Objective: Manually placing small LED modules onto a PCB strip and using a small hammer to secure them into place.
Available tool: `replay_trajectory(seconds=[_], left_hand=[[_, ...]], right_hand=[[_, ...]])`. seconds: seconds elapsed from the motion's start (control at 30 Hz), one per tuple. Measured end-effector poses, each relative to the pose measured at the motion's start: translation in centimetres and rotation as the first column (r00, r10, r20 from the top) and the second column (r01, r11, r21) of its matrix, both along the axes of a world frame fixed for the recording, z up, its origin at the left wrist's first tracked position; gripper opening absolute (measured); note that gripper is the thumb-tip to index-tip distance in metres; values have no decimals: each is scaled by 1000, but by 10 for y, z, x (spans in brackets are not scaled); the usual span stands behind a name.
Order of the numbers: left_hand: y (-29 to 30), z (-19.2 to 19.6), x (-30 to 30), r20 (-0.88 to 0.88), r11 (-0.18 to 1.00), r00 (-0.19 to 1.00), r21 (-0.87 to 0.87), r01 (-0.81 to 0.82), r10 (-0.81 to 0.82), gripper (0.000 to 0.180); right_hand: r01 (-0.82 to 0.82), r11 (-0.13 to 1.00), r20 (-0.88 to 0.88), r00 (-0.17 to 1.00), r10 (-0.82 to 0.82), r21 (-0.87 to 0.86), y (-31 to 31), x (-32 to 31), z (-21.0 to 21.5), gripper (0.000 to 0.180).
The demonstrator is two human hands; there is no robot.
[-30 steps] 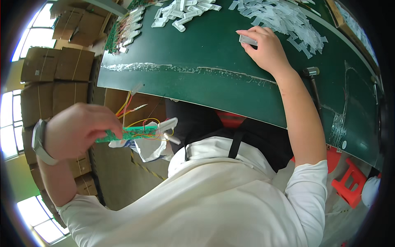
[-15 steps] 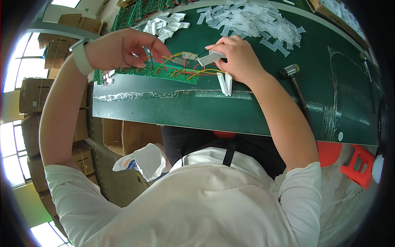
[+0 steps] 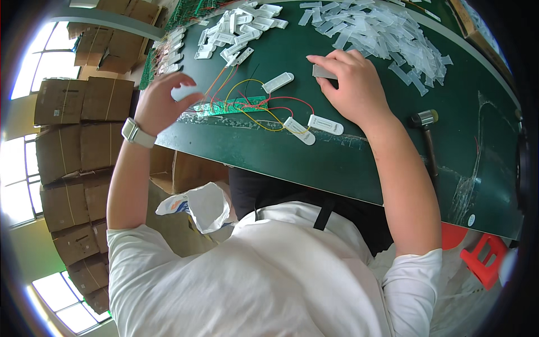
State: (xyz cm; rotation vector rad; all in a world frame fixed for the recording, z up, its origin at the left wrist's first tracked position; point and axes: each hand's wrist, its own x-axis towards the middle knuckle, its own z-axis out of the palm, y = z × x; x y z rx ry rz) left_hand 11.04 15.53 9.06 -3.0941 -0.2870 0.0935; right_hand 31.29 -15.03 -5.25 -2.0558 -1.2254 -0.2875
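A narrow green circuit board [image 3: 231, 106] lies on the dark green table [image 3: 269, 154], with red, yellow and black wires running from it. White oblong plastic cases hang on these wires: one case [image 3: 278, 82] behind the board, another case [image 3: 299, 131] in front, and a third case [image 3: 325, 124] to its right. My left hand [image 3: 164, 102] hovers by the board's left end, fingers apart, holding nothing. Between the thumb and fingers of my right hand [image 3: 356, 84] is a pale grey rectangular piece [image 3: 324, 72], partly covered by the hand.
A heap of white plastic cases [image 3: 241, 28] lies beyond the board. Translucent strips [image 3: 382, 33] are piled at the far right. A mallet [image 3: 425, 119] rests right of my forearm. Wired boards [image 3: 193, 11] stand at the far left; cardboard boxes [image 3: 59, 104] are stacked beyond the table.
My left hand has come away from the wires and board. The wired white cases now lie spread apart on the table. My right hand keeps a pale piece, farther from the board.
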Motion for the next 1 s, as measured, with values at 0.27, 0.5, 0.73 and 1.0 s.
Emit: replay_trajectory(seconds=[0.27, 0.5, 0.73, 1.0], left_hand=[[29, -55, -99, 54, 820, 936, -503, -274, 347, 48], [3, -82, -135, 226, 831, 839, -406, -380, 495, 45], [-31, -108, -79, 437, 904, 809, -342, -256, 394, 45], [-30, -92, -43, 294, 805, 759, -348, -481, 581, 57]], right_hand=[[-89, 996, 68, 994, 91, -28, -6, -25, 51, 42], [-200, 920, -15, 978, 207, -338, -34, -73, 63, 36], [-213, 957, 66, 971, 230, -198, -25, -83, 39, 25], [-114, 969, -433, 901, 8, -220, -15, -97, 62, 14]])
